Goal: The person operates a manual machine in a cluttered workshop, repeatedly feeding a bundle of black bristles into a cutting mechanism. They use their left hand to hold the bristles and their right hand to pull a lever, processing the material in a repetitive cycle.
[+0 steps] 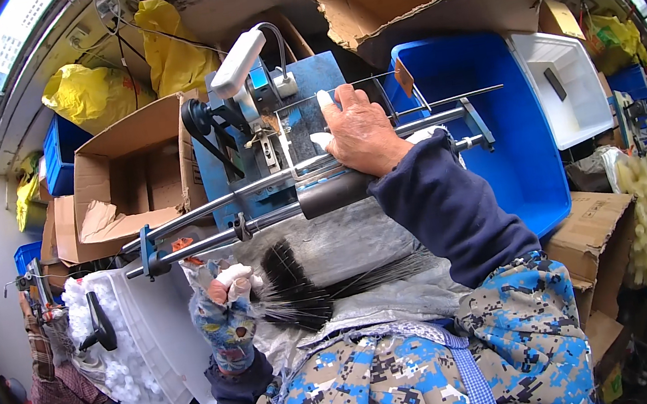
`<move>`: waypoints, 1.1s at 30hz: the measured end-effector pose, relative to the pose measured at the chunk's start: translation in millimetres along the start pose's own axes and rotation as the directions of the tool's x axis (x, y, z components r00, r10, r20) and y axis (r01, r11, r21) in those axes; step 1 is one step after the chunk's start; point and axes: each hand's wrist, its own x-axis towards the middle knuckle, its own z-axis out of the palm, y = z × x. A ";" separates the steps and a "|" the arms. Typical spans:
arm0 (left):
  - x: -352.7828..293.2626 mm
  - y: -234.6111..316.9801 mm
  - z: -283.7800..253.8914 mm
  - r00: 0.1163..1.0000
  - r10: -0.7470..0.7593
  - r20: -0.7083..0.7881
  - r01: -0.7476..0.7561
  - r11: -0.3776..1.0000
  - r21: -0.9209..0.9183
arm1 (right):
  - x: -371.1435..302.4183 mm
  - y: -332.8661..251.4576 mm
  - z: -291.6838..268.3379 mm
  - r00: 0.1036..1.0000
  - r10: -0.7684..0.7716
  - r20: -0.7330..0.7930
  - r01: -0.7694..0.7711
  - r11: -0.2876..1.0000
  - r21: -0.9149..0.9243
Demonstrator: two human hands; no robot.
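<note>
1. At the far left, a co-worker's checked sleeve [39, 350] reaches up toward a small machine.
2. Next comes a tilted white bin [159, 343] with white fluffy pieces [131, 379]; a black handled tool [98, 326] lies on them.
3. Above stands an open cardboard box [91, 182], with yellow bags [96, 96] behind it.
4. The left hand [233, 286], 2 of its fingertips wrapped in white, sits below the rails' left part. Its fingers are curled narrow at the left end of the black bristles; I cannot tell whether they grip any strands.
5. The black bristles [293, 286] fan out rightward over a grey sheet [345, 248], just beside that hand.
6. Higher up is a machine with a blue base plate [214, 163], a black pulley [198, 119] and a white housing [239, 63]. 2 metal rails [273, 218] cross in front, slanting up rightward.
7. The right hand [363, 128] lies over the machine, thumb and forefinger wide apart, both white-tipped; its palm side is hidden, so I cannot tell whether it grips. A dark cylinder [331, 195] sits just below it.
8. Rightward stand a blue bin [526, 177], then a white bin [582, 101] containing a dark bar [555, 85].
</note>
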 end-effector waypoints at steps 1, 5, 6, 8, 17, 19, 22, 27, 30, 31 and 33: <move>-2.5 -3.3 -4.3 0.999 -0.032 -0.022 0.031 0.997 -0.067 | 0.1 -1.4 1.7 1.000 0.001 0.005 -0.001 1.000 0.015; -2.5 0.0 -14.3 0.988 -0.115 -0.104 0.086 0.966 -0.244 | 3.8 -9.9 10.3 1.000 -0.022 -0.007 0.022 1.000 -0.005; -2.0 3.1 -15.3 0.986 -0.110 -0.129 0.077 0.968 -0.237 | 3.6 -14.1 13.6 0.998 -0.025 -0.056 0.026 0.999 0.018; -2.3 3.2 -19.0 0.984 -0.115 -0.139 0.081 0.970 -0.230 | 5.4 -19.5 18.1 0.997 -0.037 -0.064 0.038 0.999 0.014; 65.0 -16.4 1.8 0.995 -0.084 0.061 0.058 0.938 0.342 | 8.9 -26.4 22.8 0.993 -0.114 -0.036 0.113 0.993 -0.027; 84.2 -31.1 9.7 0.975 -0.006 0.220 -0.124 0.812 0.570 | 7.7 -26.7 20.2 0.992 -0.097 -0.083 0.099 0.995 0.018; 98.9 -54.0 15.7 0.930 0.070 0.361 -0.262 0.814 0.518 | 8.0 -26.1 22.9 0.992 -0.098 -0.084 0.099 0.995 0.012; 70.5 -2.5 -4.6 0.925 -0.147 0.351 0.054 0.964 0.261 | 10.1 -32.7 20.6 0.997 -0.082 -0.009 0.082 0.997 -0.004; 42.0 11.5 -30.1 0.979 -0.152 0.132 0.118 0.965 0.235 | 13.5 -42.5 34.4 0.987 -0.094 -0.133 0.101 0.994 0.051; 35.6 8.4 -35.8 0.988 -0.150 0.043 0.142 0.977 0.162 | 15.0 -48.5 36.7 0.986 -0.089 -0.141 0.098 0.993 0.059; 33.5 7.9 -40.5 0.996 -0.088 0.031 0.083 0.987 0.136 | 17.8 -57.4 38.5 0.987 -0.091 -0.134 0.103 0.991 0.084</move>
